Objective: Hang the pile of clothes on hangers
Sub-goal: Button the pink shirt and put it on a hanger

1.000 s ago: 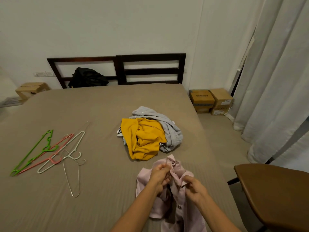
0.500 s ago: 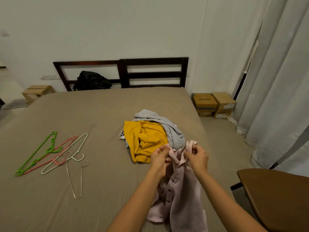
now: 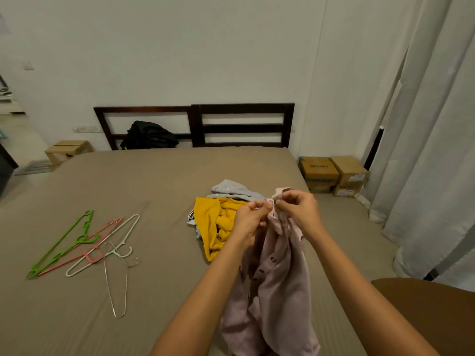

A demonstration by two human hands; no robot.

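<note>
1. Left hand (image 3: 250,217): fingers curled, thumb and fingertips pinching the top edge of the pink shirt (image 3: 277,291).
2. Right hand (image 3: 300,211): fingers curled, also pinching the shirt's top edge, just at 3 o'clock of the left hand. The two hands are close together, fingertips nearly meeting.
3. The pink shirt hangs down from both hands above the bed (image 3: 154,176). Dark buttons show along its front. The lower part is bunched at 6 o'clock of the view; contact with the bed there cannot be told.
4. The rest of the pile lies on the bed at 9 o'clock of the left hand, partly hidden behind it. The yellow garment (image 3: 218,227) is on top, with the grey garment (image 3: 231,190) at its 12 o'clock.
5. Four hangers lie flat on the bed, well apart from the pile at its 9 o'clock:
   - The green hanger (image 3: 59,244), pink hanger (image 3: 108,228) and white hanger (image 3: 129,228) overlap.
   - The wire hanger (image 3: 110,289) is at their 5 o'clock.
6. Surroundings:
   - Dark headboard (image 3: 241,109) at 12 o'clock, with a black bag (image 3: 149,134) against it.
   - Cardboard boxes (image 3: 334,173) on the floor at 2 o'clock.
   - Curtain (image 3: 431,150) at 3 o'clock.
   - Brown chair (image 3: 431,312) at 5 o'clock.
</note>
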